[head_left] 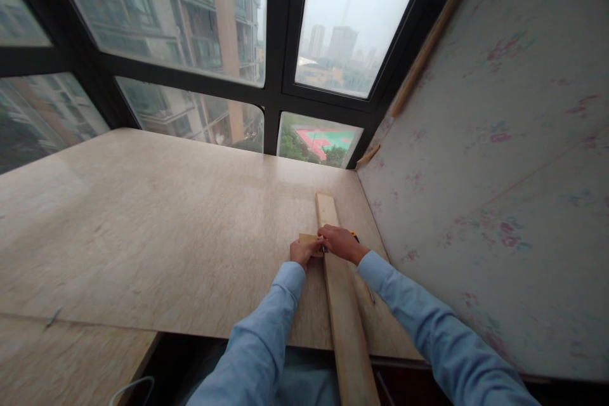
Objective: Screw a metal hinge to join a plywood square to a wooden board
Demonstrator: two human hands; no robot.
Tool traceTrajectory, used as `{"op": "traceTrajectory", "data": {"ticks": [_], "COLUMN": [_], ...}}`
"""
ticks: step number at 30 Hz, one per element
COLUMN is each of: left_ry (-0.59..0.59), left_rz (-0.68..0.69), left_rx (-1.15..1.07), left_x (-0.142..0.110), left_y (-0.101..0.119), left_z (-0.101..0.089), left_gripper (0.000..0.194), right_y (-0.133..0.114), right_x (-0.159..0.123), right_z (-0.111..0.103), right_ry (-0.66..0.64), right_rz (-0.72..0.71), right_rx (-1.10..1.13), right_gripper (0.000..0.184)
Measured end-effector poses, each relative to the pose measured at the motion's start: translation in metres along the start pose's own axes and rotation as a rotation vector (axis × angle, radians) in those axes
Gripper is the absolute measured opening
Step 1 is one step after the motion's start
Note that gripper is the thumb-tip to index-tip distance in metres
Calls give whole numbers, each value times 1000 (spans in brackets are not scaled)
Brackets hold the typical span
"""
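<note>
Blue sleeves [264, 330] flank a long board [343, 307]. The left hand [302, 254] pinches a flat piece [309, 238]; the right hand [343, 243] is curled closed (its hold unclear).

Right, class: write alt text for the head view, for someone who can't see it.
Left hand, holding a small tan piece, meets right hand at a wooden plank on a marble-patterned ledge; windows beyond overlook apartment buildings, with floral wallpaper at right.

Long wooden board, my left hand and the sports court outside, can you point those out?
Long wooden board [346, 314]: head view, middle of its upper face.
Left hand [301, 253]: head view, back of the hand.
Sports court [339, 141]: head view, its green surface.
</note>
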State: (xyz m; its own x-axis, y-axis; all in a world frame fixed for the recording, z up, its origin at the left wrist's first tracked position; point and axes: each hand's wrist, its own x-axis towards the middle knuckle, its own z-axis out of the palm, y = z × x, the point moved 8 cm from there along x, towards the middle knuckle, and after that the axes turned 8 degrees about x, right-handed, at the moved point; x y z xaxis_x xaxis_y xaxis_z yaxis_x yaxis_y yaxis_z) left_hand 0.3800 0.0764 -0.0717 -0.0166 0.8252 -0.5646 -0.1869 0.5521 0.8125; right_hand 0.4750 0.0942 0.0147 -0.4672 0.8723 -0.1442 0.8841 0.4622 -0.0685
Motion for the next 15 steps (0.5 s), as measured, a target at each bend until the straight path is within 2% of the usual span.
{"op": "traceTrajectory", "data": {"ticks": [3, 7, 15], "left_ry": [10, 15, 13], "left_rz": [-9, -12, -10], "left_rx": [-27, -42, -27], "left_x": [-1, 0, 2], "left_y": [0, -1, -2], "left_z": [0, 0, 0], "left_gripper": [32, 32, 29], "right_y": [-2, -5, -5], "right_x": [0, 3, 6], "right_z": [2, 4, 10], "right_ry": [-24, -30, -7], "right_rz": [-35, -24, 89], "right_rx": [6, -30, -78], "right_gripper": [16, 18, 25]}}
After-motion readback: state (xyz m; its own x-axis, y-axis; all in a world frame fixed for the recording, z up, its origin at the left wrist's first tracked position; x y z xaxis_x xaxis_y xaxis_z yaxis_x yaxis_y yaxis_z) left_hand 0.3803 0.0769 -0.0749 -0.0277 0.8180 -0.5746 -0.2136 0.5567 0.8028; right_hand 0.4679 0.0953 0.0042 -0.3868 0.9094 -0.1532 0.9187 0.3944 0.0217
